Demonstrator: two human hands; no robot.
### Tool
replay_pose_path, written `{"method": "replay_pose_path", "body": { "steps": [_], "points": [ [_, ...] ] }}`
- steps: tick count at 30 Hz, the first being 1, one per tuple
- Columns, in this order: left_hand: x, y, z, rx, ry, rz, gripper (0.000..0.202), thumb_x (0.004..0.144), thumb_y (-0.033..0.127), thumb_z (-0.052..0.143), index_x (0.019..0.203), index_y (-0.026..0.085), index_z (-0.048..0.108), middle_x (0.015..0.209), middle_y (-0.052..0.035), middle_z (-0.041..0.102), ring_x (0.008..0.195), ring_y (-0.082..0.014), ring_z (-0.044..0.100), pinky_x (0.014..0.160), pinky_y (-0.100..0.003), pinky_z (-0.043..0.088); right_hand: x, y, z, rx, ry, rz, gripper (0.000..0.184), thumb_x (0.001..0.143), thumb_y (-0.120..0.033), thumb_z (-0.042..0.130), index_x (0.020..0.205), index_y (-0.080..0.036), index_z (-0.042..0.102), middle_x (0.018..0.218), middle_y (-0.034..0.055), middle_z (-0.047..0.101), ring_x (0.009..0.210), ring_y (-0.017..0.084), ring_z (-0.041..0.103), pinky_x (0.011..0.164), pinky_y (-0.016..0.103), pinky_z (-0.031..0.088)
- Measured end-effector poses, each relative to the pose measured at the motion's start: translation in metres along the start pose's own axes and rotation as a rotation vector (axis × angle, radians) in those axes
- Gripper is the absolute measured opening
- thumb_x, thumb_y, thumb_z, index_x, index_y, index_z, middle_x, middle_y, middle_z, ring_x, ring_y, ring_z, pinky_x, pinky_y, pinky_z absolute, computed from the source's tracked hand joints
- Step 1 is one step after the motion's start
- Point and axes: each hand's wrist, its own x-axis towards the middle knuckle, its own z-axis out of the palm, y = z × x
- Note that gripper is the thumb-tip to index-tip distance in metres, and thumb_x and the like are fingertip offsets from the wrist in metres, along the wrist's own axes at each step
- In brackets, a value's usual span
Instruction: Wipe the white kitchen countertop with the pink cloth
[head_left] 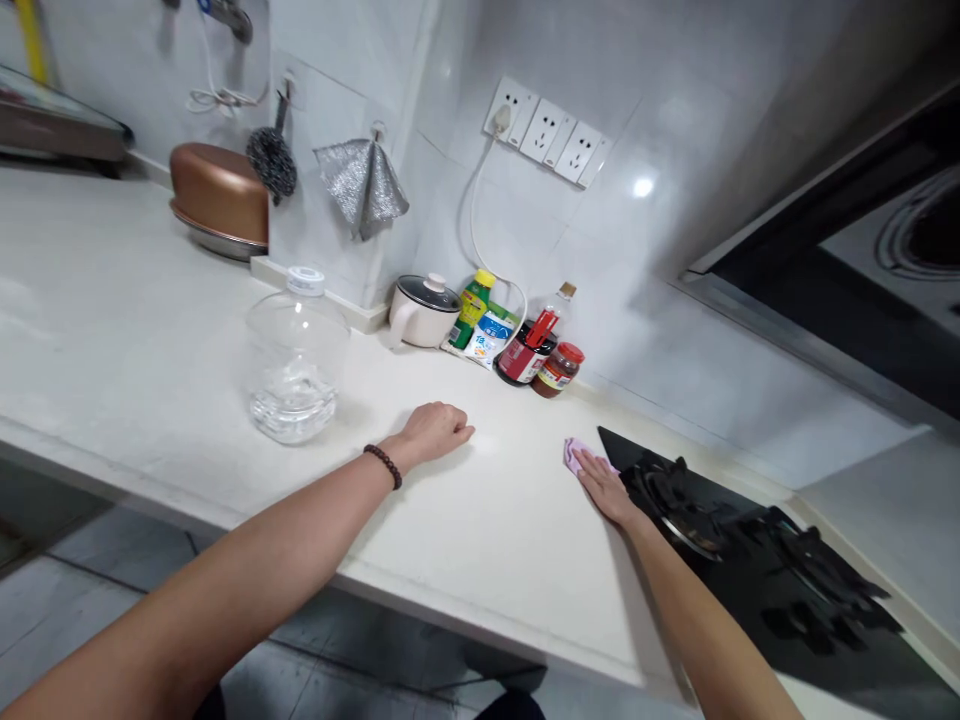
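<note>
My left hand (436,432) rests on the white countertop (480,540), fingers curled into a loose fist with nothing showing in it. A dark beaded bracelet (384,466) circles that wrist. Farther right, my right hand (606,490) presses a small pink and white cloth (574,455) against the counter, beside the left edge of the black gas stove (720,580). Part of the cloth is hidden under the fingers. Left of my left hand stands a large clear plastic jug (294,350) with a white cap, some clear liquid at its bottom.
Along the wall stand a cream pot (424,312) with a lid, a green bottle (471,308), a white and blue packet (489,338), a dark jar (521,358) and a red-lidded jar (559,370). A copper-coloured pan (217,192) is at the back left. A range hood (840,260) overhangs the right.
</note>
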Motion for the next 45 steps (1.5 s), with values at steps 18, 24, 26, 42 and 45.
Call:
{"method": "replay_pose_path", "body": {
  "steps": [18,24,26,42,45],
  "points": [
    [-0.003,-0.001,-0.001,-0.074,0.033,-0.023,0.032,0.088,0.036,0.051,0.067,0.020,0.069,0.070,-0.0047,0.070,0.064,-0.0176,0.058,0.058,-0.029,0.030,-0.222,-0.072,-0.024,0.157,-0.153,-0.192,0.056,0.100,-0.059,0.024,0.155,-0.052,0.012,0.163,-0.0146,0.009,0.152,0.028,0.002,0.121,0.063,0.001],
    [0.003,0.006,0.006,-0.101,0.008,-0.021,0.029,0.085,0.032,0.052,0.067,0.020,0.071,0.071,-0.0059,0.070,0.064,-0.0189,0.059,0.057,-0.030,0.031,-0.216,-0.084,-0.032,0.189,-0.229,-0.233,0.055,0.101,-0.058,0.024,0.154,-0.052,0.015,0.162,-0.0172,0.007,0.152,0.025,-0.001,0.122,0.059,-0.002],
    [0.004,0.007,0.007,-0.101,-0.004,-0.019,0.029,0.085,0.033,0.052,0.068,0.020,0.071,0.072,-0.0060,0.071,0.066,-0.0192,0.061,0.057,-0.029,0.032,-0.201,-0.087,-0.033,0.185,-0.224,-0.250,0.055,0.101,-0.058,0.023,0.155,-0.050,0.017,0.163,-0.0157,0.007,0.152,0.025,-0.001,0.122,0.058,-0.003],
    [0.004,0.012,-0.001,-0.018,0.005,0.019,0.031,0.088,0.032,0.050,0.075,0.020,0.074,0.080,-0.0085,0.074,0.074,-0.0219,0.066,0.061,-0.030,0.038,0.020,-0.116,-0.029,0.085,-0.080,-0.214,0.059,0.101,-0.060,0.015,0.157,-0.043,0.016,0.165,-0.0056,0.017,0.152,0.030,0.013,0.117,0.067,0.012],
    [0.005,0.012,-0.003,-0.001,0.011,0.027,0.031,0.089,0.033,0.049,0.077,0.020,0.075,0.081,-0.0089,0.075,0.077,-0.0229,0.068,0.064,-0.030,0.041,0.061,-0.121,-0.028,0.061,-0.062,-0.160,0.058,0.101,-0.059,0.013,0.157,-0.044,0.016,0.165,-0.0066,0.018,0.152,0.030,0.016,0.116,0.067,0.016]
  ]
}}
